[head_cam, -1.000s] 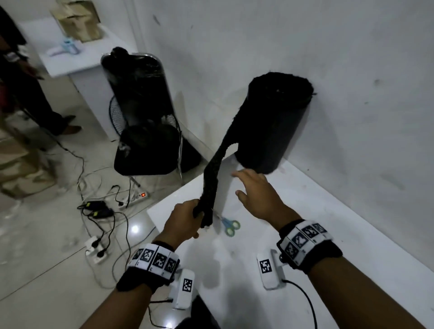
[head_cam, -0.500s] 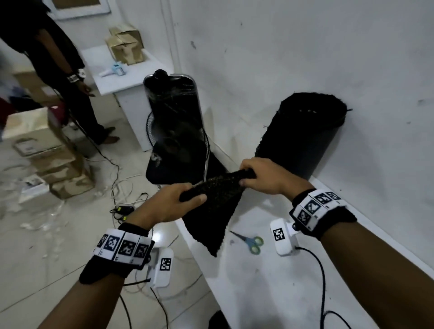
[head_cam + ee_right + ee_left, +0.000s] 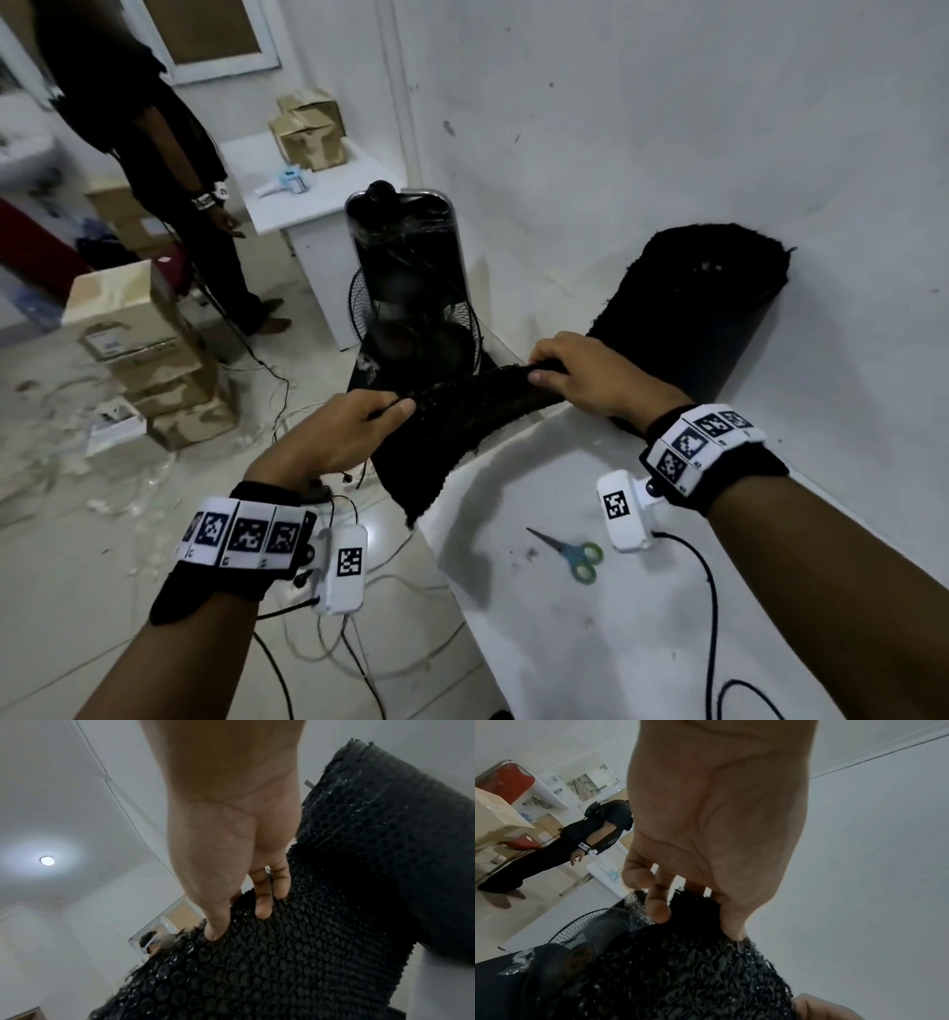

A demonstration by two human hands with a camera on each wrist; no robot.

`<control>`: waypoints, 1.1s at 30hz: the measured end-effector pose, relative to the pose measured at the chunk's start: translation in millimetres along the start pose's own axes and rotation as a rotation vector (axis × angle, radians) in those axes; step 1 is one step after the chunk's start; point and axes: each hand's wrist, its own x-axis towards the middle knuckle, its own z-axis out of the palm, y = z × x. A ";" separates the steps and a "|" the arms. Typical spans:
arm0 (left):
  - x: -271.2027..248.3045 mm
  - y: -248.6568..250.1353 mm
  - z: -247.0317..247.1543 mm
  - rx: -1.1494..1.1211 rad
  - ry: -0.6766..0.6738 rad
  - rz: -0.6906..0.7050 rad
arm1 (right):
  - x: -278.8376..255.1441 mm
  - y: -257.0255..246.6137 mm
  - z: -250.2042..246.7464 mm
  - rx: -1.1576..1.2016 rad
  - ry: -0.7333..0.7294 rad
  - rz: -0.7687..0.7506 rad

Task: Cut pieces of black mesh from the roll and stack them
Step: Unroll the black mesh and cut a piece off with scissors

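Tabletop (image 3: 667,642), white and set against the wall, is carrying the whole job, its near-left corner lying just under the hanging mesh. Standing at its far end and leaning on the wall is the roll of black mesh (image 3: 698,318), upright with its long axis tilted slightly. A loose length of mesh (image 3: 452,411) is running from the roll leftward, stretched roughly level between both hands, with a flap drooping past the tabletop's left edge toward the floor.

The right hand (image 3: 590,380) is sitting nearer the roll, its fingers (image 3: 262,902) curled over the top edge of the mesh and gripping it. The left hand (image 3: 339,437) is gripping the free end, thumb on top, fingers (image 3: 657,908) wrapped beneath.

Green-handled scissors (image 3: 575,552) are lying on the tabletop, below and just right of the flap, nearer the right wrist, with bare surface around them. Judging by this, one hand must let go to fetch them; the right looks closer.
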 end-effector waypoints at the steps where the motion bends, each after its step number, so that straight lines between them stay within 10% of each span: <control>1: 0.7 -1.4 -2.0 0.044 0.021 -0.012 | 1.4 -3.8 -2.0 0.004 0.010 -0.008; 9: 10.7 33.1 0.9 0.265 0.498 0.020 | 16.5 -53.2 15.9 0.103 0.158 -0.060; 27: 21.9 50.7 22.2 0.133 0.189 0.198 | 17.0 -51.8 16.6 0.132 0.061 -0.123; 33: 27.6 49.3 21.4 -0.068 0.094 0.090 | -13.5 -24.5 57.9 0.460 0.618 0.037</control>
